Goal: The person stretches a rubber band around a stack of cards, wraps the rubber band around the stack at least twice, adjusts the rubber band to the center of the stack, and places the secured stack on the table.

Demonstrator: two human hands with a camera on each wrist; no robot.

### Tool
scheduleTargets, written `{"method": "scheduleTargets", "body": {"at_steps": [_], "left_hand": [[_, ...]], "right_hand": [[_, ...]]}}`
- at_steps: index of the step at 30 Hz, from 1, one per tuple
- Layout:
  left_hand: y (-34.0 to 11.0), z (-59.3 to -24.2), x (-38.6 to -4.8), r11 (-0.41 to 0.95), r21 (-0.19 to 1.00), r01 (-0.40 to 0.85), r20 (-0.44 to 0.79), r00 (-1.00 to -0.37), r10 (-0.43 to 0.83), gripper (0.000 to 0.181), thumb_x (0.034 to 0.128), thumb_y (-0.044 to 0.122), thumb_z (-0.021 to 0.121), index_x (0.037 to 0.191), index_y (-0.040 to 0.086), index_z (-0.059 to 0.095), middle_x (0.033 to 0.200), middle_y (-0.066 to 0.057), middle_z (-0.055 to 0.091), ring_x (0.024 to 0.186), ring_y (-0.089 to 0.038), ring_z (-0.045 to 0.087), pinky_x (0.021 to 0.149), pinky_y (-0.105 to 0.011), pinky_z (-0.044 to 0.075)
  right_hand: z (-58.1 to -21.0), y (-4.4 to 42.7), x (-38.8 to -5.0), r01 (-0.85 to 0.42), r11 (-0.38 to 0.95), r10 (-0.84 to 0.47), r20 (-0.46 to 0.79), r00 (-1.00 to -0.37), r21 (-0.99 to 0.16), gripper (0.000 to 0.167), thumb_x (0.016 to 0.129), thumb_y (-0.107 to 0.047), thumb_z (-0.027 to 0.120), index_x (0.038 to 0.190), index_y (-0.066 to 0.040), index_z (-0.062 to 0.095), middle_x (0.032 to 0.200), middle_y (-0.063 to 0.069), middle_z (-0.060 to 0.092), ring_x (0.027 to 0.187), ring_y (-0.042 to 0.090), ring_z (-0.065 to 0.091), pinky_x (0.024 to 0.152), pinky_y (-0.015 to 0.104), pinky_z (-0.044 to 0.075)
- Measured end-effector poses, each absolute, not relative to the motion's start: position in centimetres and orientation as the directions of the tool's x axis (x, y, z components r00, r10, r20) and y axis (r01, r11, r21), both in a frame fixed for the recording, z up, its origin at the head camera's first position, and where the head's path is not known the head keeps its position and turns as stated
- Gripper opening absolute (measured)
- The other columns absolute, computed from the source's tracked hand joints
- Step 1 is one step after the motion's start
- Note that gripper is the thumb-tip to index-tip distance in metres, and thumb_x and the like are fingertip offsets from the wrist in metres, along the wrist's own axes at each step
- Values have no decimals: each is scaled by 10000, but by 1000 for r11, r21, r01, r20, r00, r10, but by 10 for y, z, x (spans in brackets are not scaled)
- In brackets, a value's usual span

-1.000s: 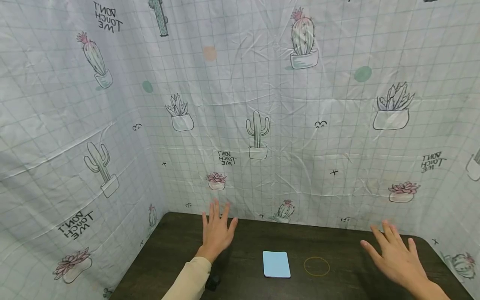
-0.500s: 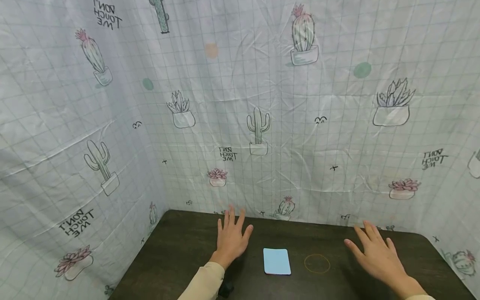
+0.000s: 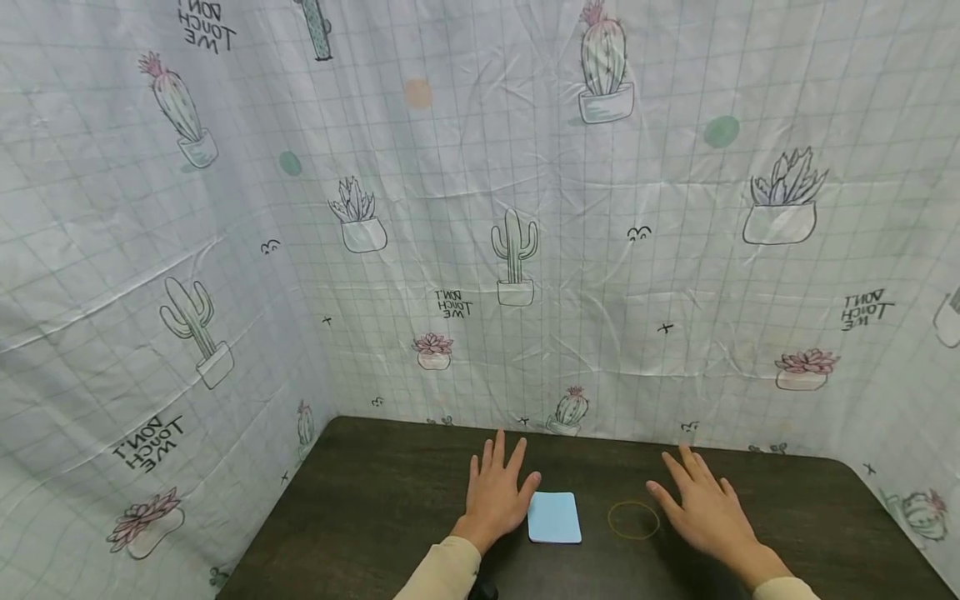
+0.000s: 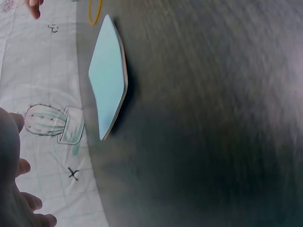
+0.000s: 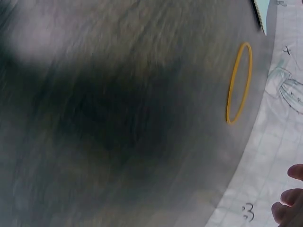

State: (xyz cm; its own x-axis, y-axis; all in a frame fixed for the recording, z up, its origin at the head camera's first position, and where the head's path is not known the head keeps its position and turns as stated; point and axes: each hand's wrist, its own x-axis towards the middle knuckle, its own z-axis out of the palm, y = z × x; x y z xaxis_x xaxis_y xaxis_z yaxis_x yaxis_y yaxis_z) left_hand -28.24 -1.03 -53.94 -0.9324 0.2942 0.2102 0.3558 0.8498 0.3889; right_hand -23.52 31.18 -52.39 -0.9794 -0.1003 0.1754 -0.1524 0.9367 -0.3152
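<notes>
A light blue rectangular stack, like cards or a pad (image 3: 554,517), lies flat on the dark table; the left wrist view shows the blue stack (image 4: 108,78) with a thin brown edge. To its right lies a thin yellow loop (image 3: 633,520), also seen as a yellow ring (image 5: 239,83) in the right wrist view. My left hand (image 3: 497,492), fingers spread, is just left of the blue stack, its thumb near the stack's upper left corner; touching or not, I cannot tell. My right hand (image 3: 705,508) is held with spread fingers right of the loop, holding nothing.
The dark wooden table (image 3: 360,500) reaches back to a white curtain (image 3: 585,333) printed with cacti and a grid, which also hangs at the left and right sides. A small black object (image 3: 483,590) is under my left wrist.
Both hands have moved inward, the left one rightwards to the blue stack and the right one leftwards to the yellow loop. The stack and loop have stayed in place.
</notes>
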Motion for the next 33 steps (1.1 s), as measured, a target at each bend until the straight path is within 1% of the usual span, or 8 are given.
{"method": "scheduleTargets", "body": {"at_steps": [8, 13, 18, 20, 23, 26, 29, 33], "left_hand": [[0, -550, -284, 852, 390, 349, 153, -937, 313, 607, 1043, 503, 453, 1553, 179, 400, 1624, -188, 245, 1480, -396, 235, 1129, -637, 223], [2, -557, -285, 860, 382, 338, 114, -941, 319, 575, 1041, 465, 480, 1533, 171, 434, 1604, -191, 294, 1465, -397, 274, 1118, -633, 251], [3, -561, -286, 864, 381, 328, 53, -941, 334, 567, 1030, 440, 483, 1524, 162, 445, 1601, -170, 311, 1469, -374, 273, 1126, -614, 250], [4, -562, -287, 867, 386, 316, 20, -942, 334, 576, 1014, 433, 494, 1518, 157, 452, 1599, -161, 318, 1471, -364, 272, 1128, -607, 251], [3, -564, -288, 870, 393, 298, -21, -943, 333, 602, 983, 443, 522, 1506, 152, 466, 1592, -152, 332, 1467, -356, 282, 1126, -601, 259], [3, -566, -290, 870, 403, 285, -48, -943, 331, 628, 959, 465, 546, 1499, 152, 474, 1586, -148, 341, 1462, -357, 291, 1123, -598, 266], [3, -568, -291, 866, 420, 271, -60, -944, 324, 638, 948, 469, 563, 1495, 150, 480, 1584, -151, 343, 1456, -362, 299, 1119, -597, 273], [3, -569, -294, 863, 436, 257, -59, -948, 312, 653, 929, 473, 596, 1482, 141, 495, 1571, -162, 360, 1447, -369, 313, 1115, -597, 280]], "right_hand": [[-533, 294, -241, -154, 930, -109, 149, -983, -334, 850, 1008, -647, 401, 1496, 49, 394, 1544, 368, 242, 1397, 550, 248, 981, 790, 229], [-537, 287, -245, -152, 927, -113, 130, -985, -343, 858, 1003, -658, 396, 1479, 56, 420, 1529, 380, 261, 1361, 560, 316, 940, 763, 315], [-541, 284, -247, -135, 925, -106, 100, -989, -354, 773, 1023, -569, 463, 1454, 73, 446, 1503, 398, 293, 1297, 576, 398, 888, 694, 422], [-543, 284, -249, -126, 925, -105, 80, -991, -358, 706, 1032, -502, 497, 1436, 76, 464, 1480, 407, 326, 1271, 579, 426, 874, 675, 444], [-543, 285, -251, -111, 930, -96, 58, -994, -349, 585, 1028, -390, 559, 1380, 76, 516, 1384, 398, 438, 1192, 564, 496, 846, 649, 465], [-543, 288, -252, -93, 941, -78, 61, -995, -325, 479, 993, -275, 639, 1286, 97, 569, 1217, 350, 547, 1071, 517, 572, 828, 607, 485], [-542, 291, -254, -63, 951, -48, 58, -997, -304, 416, 950, -208, 694, 1208, 106, 604, 1089, 282, 600, 975, 464, 614, 808, 573, 501], [-540, 294, -258, -37, 953, -31, 25, -999, -299, 300, 925, -162, 720, 1070, 88, 641, 943, 186, 633, 877, 392, 634, 754, 537, 519]]}}
